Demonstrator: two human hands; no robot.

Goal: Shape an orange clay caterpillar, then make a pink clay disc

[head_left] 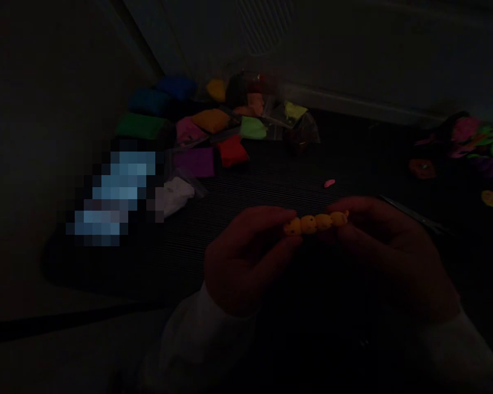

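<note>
Between my two hands is an orange-yellow clay figure [316,222], a short row of rounded segments with small dark dots on it. My left hand [246,251] pinches its left end between thumb and fingers. At the other end, my right hand [388,246] grips the last segment, where a small tip sticks up. The figure is held roughly level above the dark ridged mat. Just beyond it on the mat lies a small pink piece of clay [329,183]. The scene is very dark, so fine detail is hard to make out.
Several bags of coloured clay, among them purple [195,162], red [232,151] and white [176,196], lie at the back left by a blurred-out bright rectangle [121,189]. A thin metal tool [414,213], a yellow disc [491,198] and a colourful clay heap [476,137] are at right.
</note>
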